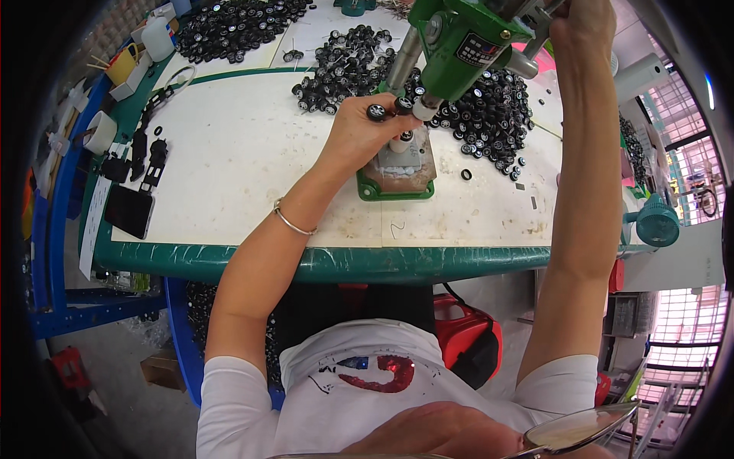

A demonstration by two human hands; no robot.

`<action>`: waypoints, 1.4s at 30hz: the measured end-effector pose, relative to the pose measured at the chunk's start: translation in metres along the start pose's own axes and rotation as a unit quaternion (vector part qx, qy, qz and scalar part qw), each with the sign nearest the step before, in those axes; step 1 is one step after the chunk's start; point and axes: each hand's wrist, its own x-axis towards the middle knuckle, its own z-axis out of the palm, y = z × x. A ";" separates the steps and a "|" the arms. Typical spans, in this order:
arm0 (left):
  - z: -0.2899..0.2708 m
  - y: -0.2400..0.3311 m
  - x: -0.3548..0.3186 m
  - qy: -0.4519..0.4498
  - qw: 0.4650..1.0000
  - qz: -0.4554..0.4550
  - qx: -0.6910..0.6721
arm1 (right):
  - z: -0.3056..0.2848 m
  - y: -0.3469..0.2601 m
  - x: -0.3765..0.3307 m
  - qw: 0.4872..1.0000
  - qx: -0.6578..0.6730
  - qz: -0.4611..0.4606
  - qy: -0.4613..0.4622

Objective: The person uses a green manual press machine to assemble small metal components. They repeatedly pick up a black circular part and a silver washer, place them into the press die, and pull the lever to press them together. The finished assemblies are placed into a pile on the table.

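Observation:
A green hand press (465, 57) stands on the table before me, its ram with a white tip (425, 109) pointing down over the base (409, 170). My left hand (355, 131) is closed at the ram, holding small black toy wheels (376, 112) with silver hubs between its fingers. Just below the fingertips, another wheel (406, 136) sits at the top of the pale fixture (398, 145) on the base. At the upper right, my raised right hand (582, 29) is closed round the press lever (544, 27), partly cut off by the frame's edge.
Heaps of black wheels, some on axles, lie behind the press (344, 65), right of it (489, 118) and at the far left (237, 30). A phone (129, 212) and black straps (153, 164) lie at left. A small green fan (656, 222) is at right.

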 end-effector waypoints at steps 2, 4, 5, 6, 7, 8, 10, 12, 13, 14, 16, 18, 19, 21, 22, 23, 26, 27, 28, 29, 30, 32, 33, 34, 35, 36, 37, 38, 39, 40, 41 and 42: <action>0.005 0.003 0.003 -0.022 1.000 -0.021 0.001 | -0.065 0.010 0.054 0.968 0.138 0.127 -0.167; 0.005 0.007 0.001 -0.017 0.999 -0.029 0.008 | -0.070 0.009 0.050 0.967 0.147 0.106 -0.180; 0.001 0.006 -0.002 -0.006 0.999 -0.036 0.015 | -0.030 -0.007 0.007 0.990 0.089 0.022 -0.111; -0.001 0.005 -0.002 -0.003 0.999 -0.030 0.014 | -0.010 -0.021 -0.020 0.997 0.025 -0.067 -0.038; -0.001 0.003 -0.002 -0.004 1.000 -0.023 0.013 | -0.018 -0.024 -0.023 0.993 0.041 -0.086 -0.069; 0.000 0.001 -0.001 -0.007 1.000 -0.016 0.010 | -0.030 -0.026 -0.025 0.988 0.055 -0.105 -0.099; 0.003 0.001 -0.003 -0.010 1.000 -0.020 0.002 | -0.025 -0.031 -0.049 0.984 0.056 -0.162 -0.042; 0.001 0.000 -0.001 -0.012 1.000 -0.018 0.005 | -0.008 -0.033 -0.068 0.974 0.049 -0.216 0.036; 0.000 -0.001 -0.001 -0.015 1.000 -0.018 0.012 | -0.008 -0.032 -0.068 0.976 0.049 -0.208 0.030; -0.002 -0.001 0.000 -0.018 1.000 -0.018 0.018 | -0.008 -0.033 -0.067 0.978 0.049 -0.199 0.023; -0.001 0.002 -0.002 -0.024 0.999 -0.034 0.010 | -0.011 -0.034 -0.065 0.984 0.070 -0.165 -0.010; -0.003 0.007 -0.002 -0.027 0.998 -0.055 0.027 | -0.009 -0.035 -0.056 0.990 0.054 -0.129 -0.021; -0.002 0.006 -0.003 -0.021 0.998 -0.057 0.018 | -0.010 -0.035 -0.053 0.993 0.041 -0.108 -0.026; -0.001 0.006 -0.006 -0.012 0.998 -0.059 0.003 | -0.015 -0.025 -0.022 0.997 0.038 -0.040 -0.045; 0.002 0.009 -0.006 -0.017 0.998 -0.055 -0.015 | -0.043 -0.009 0.019 0.998 0.028 0.004 -0.064; -0.002 0.006 -0.006 -0.002 0.998 -0.050 -0.024 | -0.027 0.004 0.018 0.997 0.025 0.032 -0.059; -0.009 0.006 -0.001 0.027 0.996 -0.049 -0.070 | -0.037 0.036 0.045 0.974 0.102 0.157 -0.130; -0.018 0.003 0.000 0.044 0.994 -0.063 -0.083 | -0.047 0.045 0.054 0.940 0.176 0.211 -0.205; -0.030 -0.002 0.005 0.062 0.990 -0.079 -0.096 | -0.046 0.045 0.052 0.951 0.152 0.195 -0.185; -0.041 -0.005 0.008 0.079 0.987 -0.095 -0.107 | -0.043 0.042 0.047 0.962 0.128 0.178 -0.165; -0.050 -0.007 0.011 0.110 0.986 -0.102 -0.074 | -0.041 0.039 0.041 0.971 0.103 0.161 -0.143; -0.073 -0.012 0.008 0.155 0.984 -0.082 0.029 | -0.015 0.049 0.006 0.996 0.028 0.073 -0.041; -0.080 -0.015 0.007 0.150 0.980 -0.093 0.096 | -0.008 0.046 -0.009 1.000 -0.016 0.023 0.010; -0.084 -0.017 0.007 0.142 0.971 -0.104 0.160 | -0.013 0.037 -0.019 0.999 -0.006 0.053 0.006; -0.083 -0.016 0.009 0.133 0.959 -0.114 0.224 | -0.020 0.028 -0.028 0.997 0.003 0.083 0.003; -0.078 -0.017 0.007 0.130 0.933 -0.137 0.306 | -0.026 0.024 -0.032 0.993 0.013 0.113 -0.001; -0.071 -0.017 0.008 0.126 0.908 -0.120 0.382 | -0.043 0.025 -0.032 0.990 -0.041 0.134 -0.027; -0.067 -0.020 0.006 0.123 0.875 -0.104 0.456 | -0.069 0.034 -0.035 0.982 -0.092 0.158 -0.053; -0.062 -0.023 0.006 0.119 0.838 -0.086 0.526 | -0.092 0.044 -0.043 0.970 -0.145 0.182 -0.077; -0.062 -0.031 0.007 0.139 0.838 -0.039 0.527 | -0.109 0.058 -0.055 0.950 -0.213 0.205 -0.097; -0.059 -0.029 0.006 0.135 0.829 -0.020 0.543 | -0.126 0.071 -0.067 0.925 -0.281 0.228 -0.113; -0.064 -0.032 0.005 0.138 0.822 0.008 0.553 | -0.126 0.075 -0.082 0.897 -0.338 0.227 -0.172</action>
